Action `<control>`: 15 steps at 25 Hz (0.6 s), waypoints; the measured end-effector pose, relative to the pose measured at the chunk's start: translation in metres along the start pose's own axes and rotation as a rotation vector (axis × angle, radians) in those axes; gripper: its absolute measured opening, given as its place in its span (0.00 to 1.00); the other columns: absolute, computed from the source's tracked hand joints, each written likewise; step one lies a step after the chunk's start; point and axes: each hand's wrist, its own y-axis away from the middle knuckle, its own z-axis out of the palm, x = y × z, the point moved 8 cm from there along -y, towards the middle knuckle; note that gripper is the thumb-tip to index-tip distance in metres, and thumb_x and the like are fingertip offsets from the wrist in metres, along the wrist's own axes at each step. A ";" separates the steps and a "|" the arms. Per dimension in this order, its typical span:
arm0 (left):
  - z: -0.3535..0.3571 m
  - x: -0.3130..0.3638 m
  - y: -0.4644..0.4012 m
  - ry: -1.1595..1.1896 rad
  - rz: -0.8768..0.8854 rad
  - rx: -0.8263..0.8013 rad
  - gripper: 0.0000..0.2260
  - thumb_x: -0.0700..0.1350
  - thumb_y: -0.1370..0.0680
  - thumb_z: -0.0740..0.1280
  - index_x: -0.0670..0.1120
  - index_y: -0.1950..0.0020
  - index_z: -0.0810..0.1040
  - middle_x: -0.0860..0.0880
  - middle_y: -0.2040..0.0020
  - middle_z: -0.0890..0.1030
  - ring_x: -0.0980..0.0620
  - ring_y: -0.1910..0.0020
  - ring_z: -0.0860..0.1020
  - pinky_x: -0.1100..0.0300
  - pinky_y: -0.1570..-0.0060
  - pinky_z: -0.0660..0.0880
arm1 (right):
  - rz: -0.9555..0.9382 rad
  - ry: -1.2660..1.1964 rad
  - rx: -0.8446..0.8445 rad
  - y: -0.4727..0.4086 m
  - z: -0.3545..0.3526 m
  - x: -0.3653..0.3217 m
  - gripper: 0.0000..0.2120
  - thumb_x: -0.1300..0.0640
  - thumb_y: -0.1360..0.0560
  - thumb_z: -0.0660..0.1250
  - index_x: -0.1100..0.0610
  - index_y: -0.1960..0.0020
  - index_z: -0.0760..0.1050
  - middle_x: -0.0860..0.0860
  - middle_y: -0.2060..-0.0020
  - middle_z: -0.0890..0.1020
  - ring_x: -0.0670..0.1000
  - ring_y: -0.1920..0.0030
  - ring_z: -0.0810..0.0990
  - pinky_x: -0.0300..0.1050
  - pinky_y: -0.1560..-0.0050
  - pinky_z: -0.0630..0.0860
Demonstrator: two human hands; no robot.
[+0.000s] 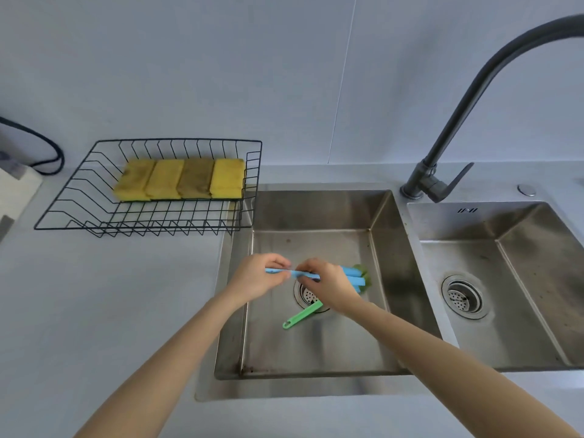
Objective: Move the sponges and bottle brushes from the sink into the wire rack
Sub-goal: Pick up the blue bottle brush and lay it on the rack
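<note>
Both your hands are on the blue brushes, low in the left basin.

Your left hand (257, 276) pinches the handle end of a blue bottle brush (297, 273) and your right hand (328, 287) grips mid-shaft — long axis runs left-right, heads to the right. The wire rack (94, 213), four sponges (180, 180) already in it, lies up and to the left, so your left hand is nearer. A green brush (301, 316) lies over the drain, its head hidden under your right hand; how many blue brushes you hold is unclear.
</note>
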 end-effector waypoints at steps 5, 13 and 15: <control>-0.011 0.001 0.012 0.347 -0.032 -0.019 0.08 0.42 0.26 0.67 0.52 0.49 0.75 0.51 0.52 0.81 0.54 0.52 0.79 0.58 0.45 0.74 | 0.121 -0.229 0.109 0.003 -0.029 -0.002 0.05 0.59 0.25 0.65 0.55 0.53 0.79 0.51 0.57 0.82 0.49 0.55 0.77 0.39 0.55 0.70; 0.022 -0.001 0.033 0.208 -0.084 -0.205 0.28 0.46 0.28 0.69 0.49 0.30 0.63 0.54 0.38 0.70 0.54 0.38 0.71 0.58 0.39 0.69 | 0.208 -0.883 0.204 0.015 -0.052 -0.013 0.04 0.64 0.22 0.61 0.61 0.48 0.71 0.53 0.59 0.80 0.50 0.55 0.80 0.42 0.52 0.80; 0.020 0.001 0.036 0.176 -0.068 -0.171 0.27 0.45 0.27 0.68 0.48 0.30 0.63 0.52 0.38 0.71 0.55 0.41 0.70 0.60 0.42 0.69 | 0.233 -0.961 0.206 0.017 -0.052 -0.015 0.04 0.64 0.22 0.61 0.62 0.47 0.70 0.56 0.56 0.80 0.51 0.53 0.80 0.42 0.52 0.80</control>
